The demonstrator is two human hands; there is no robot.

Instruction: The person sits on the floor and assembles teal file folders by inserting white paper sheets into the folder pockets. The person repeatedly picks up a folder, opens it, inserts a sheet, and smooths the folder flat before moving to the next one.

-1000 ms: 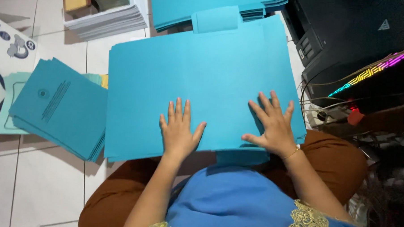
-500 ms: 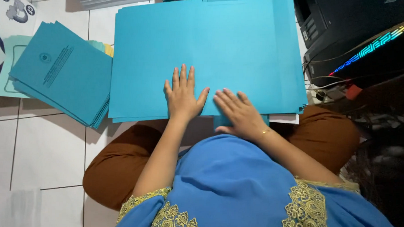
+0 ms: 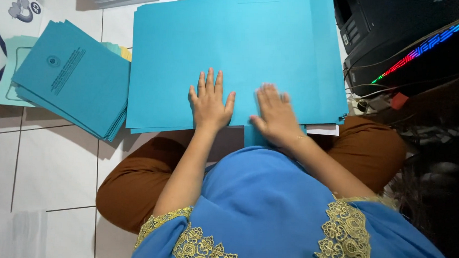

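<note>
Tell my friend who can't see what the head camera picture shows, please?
Both hands, left hand and right hand, lie flat on a big blue paper sheet across the person's lap. A stack of blue folders sits on the white tiled floor to the left.

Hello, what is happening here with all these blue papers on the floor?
A person sitting on the tiled floor presses both palms flat on a large blue sheet lying over the lap. The left hand and right hand rest side by side near its lower edge. A stack of printed blue folders lies to the left.
</note>
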